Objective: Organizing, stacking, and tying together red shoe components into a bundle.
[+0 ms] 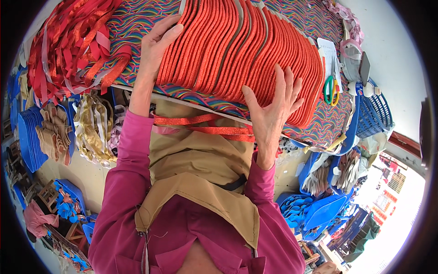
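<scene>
So there's 1 long row of red glittery strips (pixel 219 55) packed on the table, right in front of the person — each strip's long axis runs near-to-far with a gentle curve, while the row itself stretches left to right, slanting nearer at its right end. Left hand (pixel 156 45) is against the row's left end, can't tell if it's gripping. Right hand (pixel 273 102) is spread wide at the near edge, nothing clasped. The tablecloth (pixel 132 28) is rainbow-wavy. Shiny red ribbons (pixel 75 50) heap up left; scissors (pixel 333 81) with green and yellow handles lie right — plus a latticed blue plastic basket (pixel 372 114) beyond.
</scene>
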`<action>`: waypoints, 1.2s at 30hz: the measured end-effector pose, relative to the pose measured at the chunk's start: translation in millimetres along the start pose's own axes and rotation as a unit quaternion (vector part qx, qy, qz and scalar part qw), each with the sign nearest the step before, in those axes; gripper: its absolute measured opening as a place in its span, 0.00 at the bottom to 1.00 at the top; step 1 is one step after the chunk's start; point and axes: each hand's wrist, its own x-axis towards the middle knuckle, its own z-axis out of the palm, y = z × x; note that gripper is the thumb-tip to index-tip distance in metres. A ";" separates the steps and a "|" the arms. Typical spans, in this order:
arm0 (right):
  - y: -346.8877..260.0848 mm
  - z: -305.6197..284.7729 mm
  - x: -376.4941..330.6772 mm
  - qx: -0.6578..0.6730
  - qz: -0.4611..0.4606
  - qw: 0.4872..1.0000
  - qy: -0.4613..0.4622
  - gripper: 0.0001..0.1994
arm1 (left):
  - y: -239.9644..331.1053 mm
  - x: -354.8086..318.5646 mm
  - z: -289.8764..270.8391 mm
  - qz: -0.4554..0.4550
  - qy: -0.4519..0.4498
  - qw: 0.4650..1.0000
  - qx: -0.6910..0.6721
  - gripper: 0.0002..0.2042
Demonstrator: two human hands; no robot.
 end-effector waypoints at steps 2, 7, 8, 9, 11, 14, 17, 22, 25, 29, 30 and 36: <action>0.2 0.5 0.1 0.001 -0.001 1.000 -0.002 0.39 | 0.6 -0.3 0.4 0.000 0.001 1.000 0.001 0.16; 1.5 0.9 0.4 0.006 -0.007 1.000 -0.002 0.38 | 0.7 -0.7 0.1 0.001 0.002 1.000 0.003 0.16; 1.2 1.2 0.4 0.008 -0.011 1.000 -0.002 0.38 | -0.3 -0.7 -0.6 0.002 0.002 1.000 0.001 0.16; 0.8 1.4 0.5 0.009 -0.015 1.000 -0.001 0.38 | -1.0 -0.7 -1.2 0.002 0.002 1.000 0.000 0.16; -0.5 2.1 1.1 0.011 -0.020 1.000 0.000 0.38 | -0.8 -1.0 -1.6 0.003 0.003 1.000 -0.002 0.16; -4.2 3.7 2.8 0.023 -0.019 1.000 -0.002 0.38 | 0.6 -1.1 -0.3 0.002 0.002 1.000 0.003 0.17; -8.6 4.8 4.2 0.022 -0.018 1.000 -0.005 0.38 | 0.1 -1.0 -0.4 -0.001 0.004 1.000 0.002 0.17; -12.4 6.1 5.5 0.003 -0.016 1.000 -0.008 0.38 | -1.2 -0.6 -1.0 -0.006 0.006 1.000 -0.008 0.18; -12.4 6.4 5.7 0.000 -0.019 1.000 -0.005 0.38 | 0.8 -0.8 -1.2 -0.003 0.003 1.000 0.001 0.18; -12.4 11.3 6.4 0.018 -0.037 0.999 -0.002 0.38 | -0.1 0.9 -1.4 0.006 0.003 1.000 0.011 0.19; -12.9 12.1 6.8 0.025 -0.042 0.999 0.000 0.38 | 0.0 1.2 -1.3 0.008 0.002 1.000 0.015 0.19; -22.9 17.8 7.8 -0.002 -0.033 0.999 0.003 0.38 | 0.7 -0.2 -0.6 0.002 0.008 1.000 0.010 0.19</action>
